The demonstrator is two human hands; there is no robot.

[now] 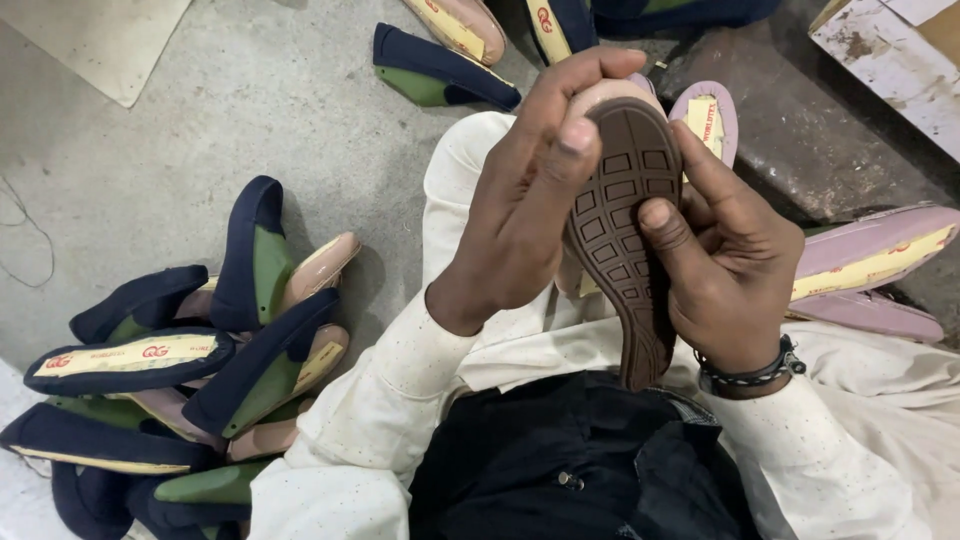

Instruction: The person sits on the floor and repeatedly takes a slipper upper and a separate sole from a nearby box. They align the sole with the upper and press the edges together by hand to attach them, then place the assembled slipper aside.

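Hands gripped a brown, grid-treaded rubber shoe sole point(625, 230) between them, tread turned up toward the camera, apparently for pressing it onto the pale shoe behind. The left hand point(520, 210) wrapped over the toe end, thumb flat on the tread; the right hand point(725, 265), a dark bracelet point(752, 375) at its wrist, clasped the opposite edge. Navy and green slip-on shoes point(200, 370) lay heaped at the left on a grey concrete floor point(150, 150), pink soles point(870, 265) at the right.
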